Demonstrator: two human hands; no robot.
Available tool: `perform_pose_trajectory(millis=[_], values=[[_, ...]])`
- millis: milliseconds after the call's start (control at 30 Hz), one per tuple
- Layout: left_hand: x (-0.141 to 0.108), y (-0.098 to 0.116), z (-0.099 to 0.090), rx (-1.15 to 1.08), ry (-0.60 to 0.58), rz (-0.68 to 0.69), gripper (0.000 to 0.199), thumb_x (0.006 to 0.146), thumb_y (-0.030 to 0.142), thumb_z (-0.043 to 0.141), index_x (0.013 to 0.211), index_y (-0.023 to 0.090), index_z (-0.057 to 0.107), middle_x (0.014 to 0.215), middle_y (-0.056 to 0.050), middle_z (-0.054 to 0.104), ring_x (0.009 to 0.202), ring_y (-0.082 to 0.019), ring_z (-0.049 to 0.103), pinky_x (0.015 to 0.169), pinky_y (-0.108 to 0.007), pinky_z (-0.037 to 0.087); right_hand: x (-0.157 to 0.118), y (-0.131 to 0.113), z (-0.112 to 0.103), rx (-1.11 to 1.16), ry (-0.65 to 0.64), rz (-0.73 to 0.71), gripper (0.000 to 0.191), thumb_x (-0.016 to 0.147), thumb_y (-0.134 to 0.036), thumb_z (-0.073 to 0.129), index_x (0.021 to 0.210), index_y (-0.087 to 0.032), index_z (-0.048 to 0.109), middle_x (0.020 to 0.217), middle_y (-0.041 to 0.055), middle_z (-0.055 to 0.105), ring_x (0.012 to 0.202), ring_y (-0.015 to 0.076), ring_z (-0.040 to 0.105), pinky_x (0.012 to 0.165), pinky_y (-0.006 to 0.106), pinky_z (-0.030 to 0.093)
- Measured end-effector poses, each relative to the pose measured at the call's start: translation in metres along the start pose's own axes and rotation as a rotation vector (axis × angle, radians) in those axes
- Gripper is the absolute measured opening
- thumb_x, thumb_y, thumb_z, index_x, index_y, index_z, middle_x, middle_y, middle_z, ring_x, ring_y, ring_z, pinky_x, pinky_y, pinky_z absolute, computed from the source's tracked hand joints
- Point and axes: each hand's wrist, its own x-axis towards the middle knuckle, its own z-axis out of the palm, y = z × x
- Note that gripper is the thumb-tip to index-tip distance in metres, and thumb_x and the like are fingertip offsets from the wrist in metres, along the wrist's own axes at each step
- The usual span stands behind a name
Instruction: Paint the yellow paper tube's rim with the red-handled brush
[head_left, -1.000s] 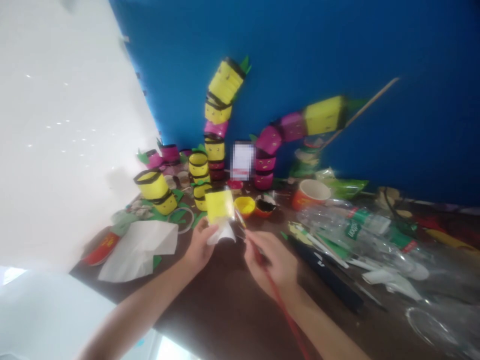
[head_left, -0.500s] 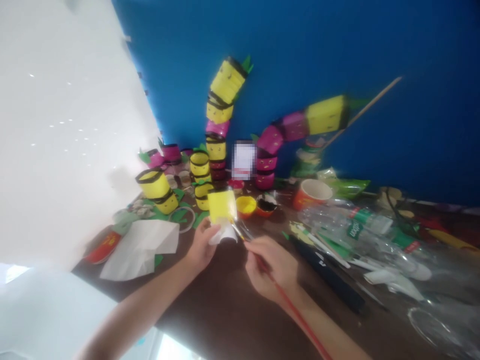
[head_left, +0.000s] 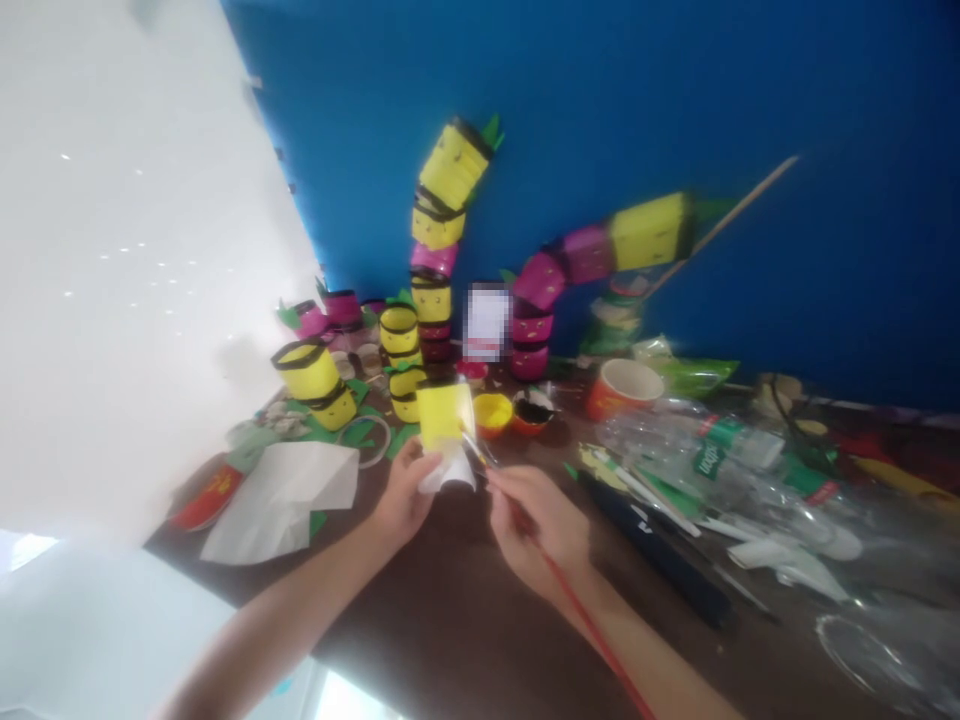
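Observation:
Held in my left hand (head_left: 411, 487) is a small cup-shaped piece (head_left: 444, 412), painted yellow on its upper part and white at the lower end. My fingers close on its lower left side. My right hand (head_left: 538, 525) is closed around a red-handled paintbrush (head_left: 581, 610). The brush tip meets, or nearly meets, the right side of the piece near the border of yellow and white. Just beyond stand a cup of yellow paint (head_left: 493, 411) and a cup of black paint (head_left: 532, 410).
Yellow and magenta decorated cups (head_left: 450, 165) form curved stacks against the blue wall (head_left: 600, 100). White paper (head_left: 285, 500) and a tape ring (head_left: 365, 440) lie left. Clear plastic bottles (head_left: 735, 450), a dark long tool (head_left: 652, 550) and a paper cup (head_left: 626, 385) are right.
The brush tip has shifted slightly up and left along the yellow-and-white piece, and my right hand has moved a little left with it. My left hand stays nearly still.

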Motion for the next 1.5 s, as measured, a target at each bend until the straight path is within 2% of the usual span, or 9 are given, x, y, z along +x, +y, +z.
perform_pose_trajectory(millis=[167, 333, 500, 733, 867, 1067, 1200, 1367, 1500], values=[[-0.0004, 0.0013, 0.0017, 0.009, 0.005, -0.013, 0.030, 0.064, 0.022, 0.073, 0.091, 0.017, 0.061, 0.089, -0.003, 0.068, 0.077, -0.013, 0.064, 0.075, -0.024, 0.046, -0.0012, 0.0012, -0.0008, 0.035, -0.019, -0.042, 0.023, 0.073, -0.003, 0.053, 0.090, -0.018, 0.058, 0.072, 0.0037, 0.063, 0.064, 0.0134, 0.060, 0.059, 0.026, 0.053], [-0.0027, 0.0049, 0.0046, 0.001, 0.023, -0.014, 0.032, 0.064, 0.022, 0.073, 0.093, 0.019, 0.061, 0.090, -0.002, 0.069, 0.077, -0.013, 0.064, 0.076, -0.025, 0.046, -0.0008, 0.0015, -0.0007, 0.020, -0.007, -0.010, 0.027, 0.075, -0.003, 0.052, 0.096, -0.018, 0.057, 0.079, 0.0058, 0.064, 0.070, 0.0138, 0.062, 0.061, 0.025, 0.053], [-0.0018, 0.0038, 0.0031, 0.020, 0.035, -0.011, 0.031, 0.063, 0.022, 0.075, 0.091, 0.019, 0.061, 0.087, -0.002, 0.069, 0.074, -0.013, 0.064, 0.074, -0.025, 0.045, -0.0022, 0.0015, -0.0009, 0.027, -0.018, -0.052, 0.023, 0.073, -0.003, 0.050, 0.089, -0.018, 0.057, 0.072, 0.0039, 0.062, 0.064, 0.0136, 0.060, 0.059, 0.025, 0.052], [0.0007, -0.0002, 0.0021, 0.005, 0.012, 0.016, 0.035, 0.061, 0.022, 0.075, 0.093, 0.018, 0.061, 0.091, -0.004, 0.069, 0.081, -0.015, 0.064, 0.082, -0.028, 0.044, -0.0033, 0.0009, 0.0010, 0.060, -0.072, -0.011, 0.024, 0.074, -0.004, 0.051, 0.092, -0.018, 0.059, 0.076, 0.0047, 0.064, 0.067, 0.0132, 0.062, 0.060, 0.024, 0.052], [-0.0002, 0.0011, 0.0034, 0.014, 0.034, 0.017, 0.032, 0.062, 0.022, 0.075, 0.090, 0.018, 0.060, 0.091, -0.004, 0.069, 0.082, -0.015, 0.064, 0.082, -0.028, 0.043, -0.0034, 0.0005, 0.0006, 0.058, -0.025, -0.047, 0.025, 0.072, -0.002, 0.053, 0.091, -0.017, 0.059, 0.074, 0.0046, 0.063, 0.066, 0.0134, 0.061, 0.061, 0.025, 0.052], [-0.0012, 0.0007, 0.0043, 0.029, 0.004, 0.028, 0.034, 0.061, 0.023, 0.076, 0.091, 0.018, 0.059, 0.090, -0.004, 0.068, 0.080, -0.015, 0.064, 0.081, -0.029, 0.044, -0.0034, -0.0009, 0.0010, 0.046, -0.072, -0.018, 0.025, 0.074, -0.005, 0.051, 0.093, -0.018, 0.059, 0.076, 0.0042, 0.064, 0.065, 0.0125, 0.062, 0.059, 0.023, 0.052], [-0.0026, 0.0011, 0.0052, 0.048, 0.031, 0.037, 0.033, 0.061, 0.023, 0.076, 0.089, 0.018, 0.059, 0.089, -0.003, 0.068, 0.080, -0.015, 0.064, 0.081, -0.030, 0.044, -0.0035, -0.0016, 0.0010, 0.040, -0.008, -0.049, 0.025, 0.073, -0.004, 0.052, 0.092, -0.018, 0.059, 0.075, 0.0042, 0.064, 0.066, 0.0132, 0.062, 0.061, 0.024, 0.052], [-0.0016, 0.0004, 0.0044, 0.059, 0.043, 0.042, 0.035, 0.059, 0.023, 0.078, 0.088, 0.018, 0.059, 0.087, -0.003, 0.067, 0.079, -0.015, 0.063, 0.080, -0.030, 0.044, -0.0055, 0.0000, 0.0023, 0.062, -0.073, -0.022, 0.026, 0.074, -0.004, 0.052, 0.095, -0.017, 0.060, 0.078, 0.0051, 0.064, 0.069, 0.0134, 0.062, 0.063, 0.024, 0.052], [-0.0015, 0.0013, 0.0061, 0.064, 0.047, 0.041, 0.035, 0.060, 0.023, 0.078, 0.089, 0.017, 0.058, 0.088, -0.003, 0.067, 0.080, -0.015, 0.063, 0.080, -0.030, 0.044, -0.0062, 0.0008, 0.0028, 0.063, -0.049, -0.038, 0.027, 0.072, -0.002, 0.053, 0.094, -0.017, 0.059, 0.076, 0.0049, 0.063, 0.068, 0.0137, 0.061, 0.062, 0.025, 0.052]])
